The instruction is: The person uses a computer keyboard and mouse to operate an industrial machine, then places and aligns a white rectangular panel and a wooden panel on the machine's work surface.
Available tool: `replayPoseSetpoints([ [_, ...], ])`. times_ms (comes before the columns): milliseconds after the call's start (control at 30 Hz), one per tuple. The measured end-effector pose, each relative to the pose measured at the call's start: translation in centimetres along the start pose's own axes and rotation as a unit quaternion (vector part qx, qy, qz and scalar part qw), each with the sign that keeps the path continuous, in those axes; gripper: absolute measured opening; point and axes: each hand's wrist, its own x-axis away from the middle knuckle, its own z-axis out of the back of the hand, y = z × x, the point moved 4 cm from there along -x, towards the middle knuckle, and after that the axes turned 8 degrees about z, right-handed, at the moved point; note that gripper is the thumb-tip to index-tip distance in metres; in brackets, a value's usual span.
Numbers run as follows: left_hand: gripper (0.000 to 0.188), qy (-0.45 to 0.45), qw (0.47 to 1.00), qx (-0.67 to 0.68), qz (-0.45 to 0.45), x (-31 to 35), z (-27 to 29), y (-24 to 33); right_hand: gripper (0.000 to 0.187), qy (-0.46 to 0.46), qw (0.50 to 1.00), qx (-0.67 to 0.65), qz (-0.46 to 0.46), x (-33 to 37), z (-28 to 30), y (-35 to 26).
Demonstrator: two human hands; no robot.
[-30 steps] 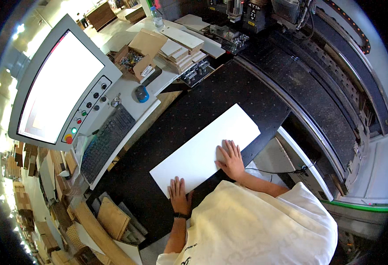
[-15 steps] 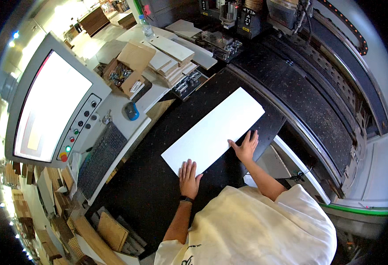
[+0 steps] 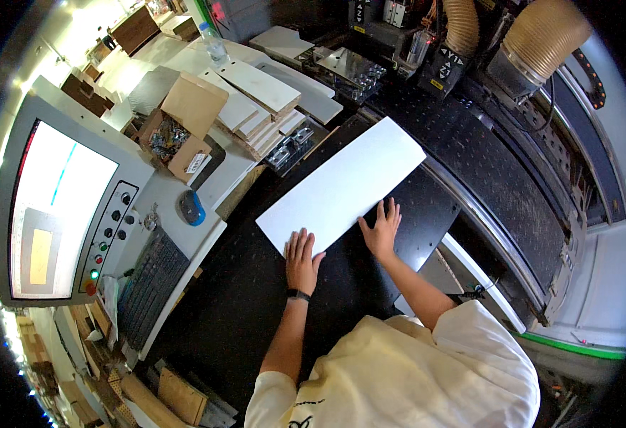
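A long white board [image 3: 343,187] lies slanted across the black table [image 3: 220,299], its far end over the metal edge of the machine bed. My left hand [image 3: 301,262], a dark band on its wrist, rests on the board's near end with its fingers stretched out. Along the board's right long edge is my right hand [image 3: 382,230], fingers spread, the thumb touching or very close to that edge. Neither hand grips anything.
On the left stand a control panel with a lit screen [image 3: 63,207], a keyboard [image 3: 154,285] and a blue-black mouse [image 3: 191,207]. Beyond are an open cardboard box [image 3: 184,153] of small metal parts and stacked white boards [image 3: 263,85]. The machine head with a ribbed hose [image 3: 548,36] hangs at far right.
The board has slid away from me toward the machine bed, with both hands following it. The view has shifted, and the machine head with its hoses has come further into sight.
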Motion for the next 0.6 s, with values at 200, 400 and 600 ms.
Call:
replayPoseSetpoints([
  [200,0.059,0.053,0.998,0.007,-0.024,-8.5,-1.8,0.4,0.095,0.024,0.999,-0.020,0.004,-5.6,-2.9,-3.0],
  [400,0.055,0.088,0.996,0.012,-0.010,-13.3,-4.0,1.7,0.085,0.064,0.998,-0.025,0.010,-11.6,-5.2,-2.9],
  [600,0.051,0.103,0.995,-0.006,-0.007,-15.6,-6.0,4.4,0.084,0.076,0.997,-0.005,0.008,-14.5,-5.1,-0.4],
])
